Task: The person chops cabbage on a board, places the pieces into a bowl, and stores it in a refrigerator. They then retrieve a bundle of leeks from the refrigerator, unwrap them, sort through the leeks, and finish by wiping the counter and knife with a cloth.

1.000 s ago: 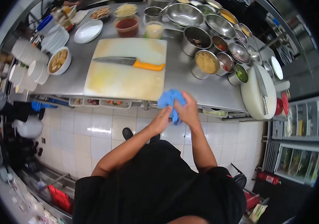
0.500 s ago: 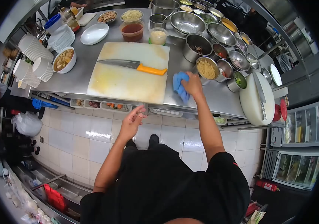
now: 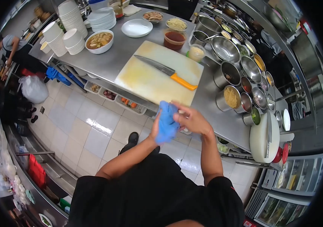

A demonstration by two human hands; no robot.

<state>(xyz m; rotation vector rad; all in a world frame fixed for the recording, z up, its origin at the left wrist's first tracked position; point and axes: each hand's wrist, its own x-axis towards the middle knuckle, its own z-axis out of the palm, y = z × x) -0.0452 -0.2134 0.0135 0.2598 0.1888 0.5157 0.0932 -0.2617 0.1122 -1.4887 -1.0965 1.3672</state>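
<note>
A crumpled blue cloth (image 3: pixel 166 125) is bunched between my hands, just in front of the counter's near edge. My left hand (image 3: pixel 155 129) is closed around its left side, partly covered by the fabric. At the cloth's right edge is my right hand (image 3: pixel 194 121), slightly blurred, with thumb and fingers apart and the tips touching the fabric. Beyond the hands lies a white cutting board (image 3: pixel 146 77) with yellow stains. A large knife (image 3: pixel 184 81) with an orange handle rests diagonally on it, handle toward the right.
Right of the board stand a pot of noodles (image 3: pixel 231 97) and several metal bowls. A white bowl of soup (image 3: pixel 99 41), stacked paper cups (image 3: pixel 55 39) and an oval plate (image 3: pixel 137 28) occupy the left side. A second knife (image 3: pixel 269 132) lies on a round white block (image 3: pixel 258 140).
The blue cloth has left the counter and come toward my body. My left hand, empty before, now grips it, while my right hand's fingers have spread. The view has turned.
</note>
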